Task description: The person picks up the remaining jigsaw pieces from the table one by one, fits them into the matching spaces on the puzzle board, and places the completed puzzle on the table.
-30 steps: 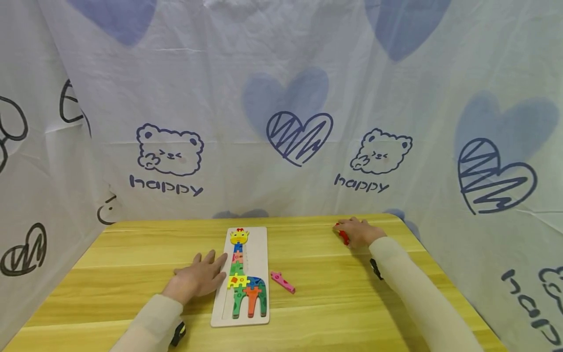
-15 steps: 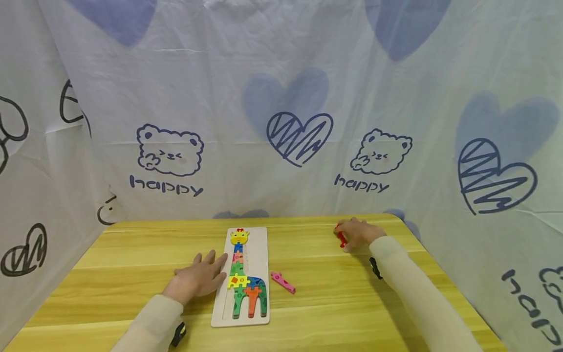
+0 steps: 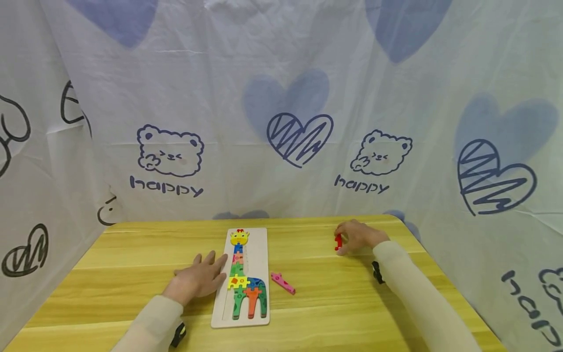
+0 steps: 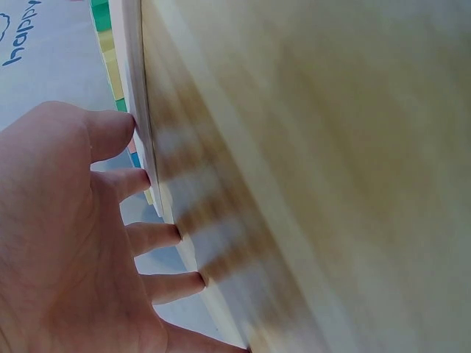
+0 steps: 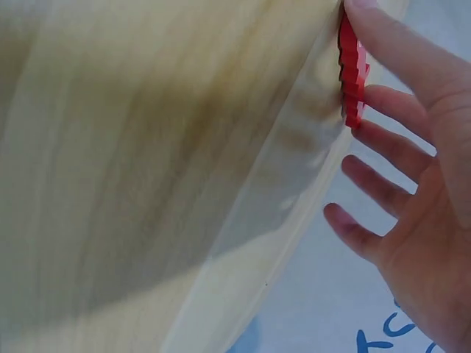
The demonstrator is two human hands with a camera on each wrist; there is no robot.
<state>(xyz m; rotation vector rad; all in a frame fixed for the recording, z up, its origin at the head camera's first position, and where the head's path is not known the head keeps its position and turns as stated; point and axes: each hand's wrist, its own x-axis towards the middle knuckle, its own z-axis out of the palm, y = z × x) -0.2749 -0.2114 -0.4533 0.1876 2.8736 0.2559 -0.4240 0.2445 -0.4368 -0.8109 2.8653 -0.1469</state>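
A pale puzzle board (image 3: 258,249) lies on the table with a giraffe puzzle (image 3: 238,281) of several coloured jigsaw pieces in its recess. A gap shows in the recess at the giraffe's lower left. My left hand (image 3: 198,279) lies with spread fingers at the board's left side, thumb and index finger touching its edge (image 4: 135,88). Close to the far right of the table, my right hand (image 3: 359,235) pinches a red puzzle piece (image 3: 338,242) between thumb and fingers. In the right wrist view this red piece (image 5: 352,70) stands on its edge, low over the tabletop.
A loose pink puzzle piece (image 3: 283,283) lies just right of the board. The wood-grain table (image 3: 316,313) ends at a white printed curtain (image 3: 233,161) behind and at both sides. Each wrist carries a dark strap (image 3: 377,272).
My right hand has turned the red piece more upright and drawn it slightly toward the table's near side. The left hand, the board and the pink piece stay in place.
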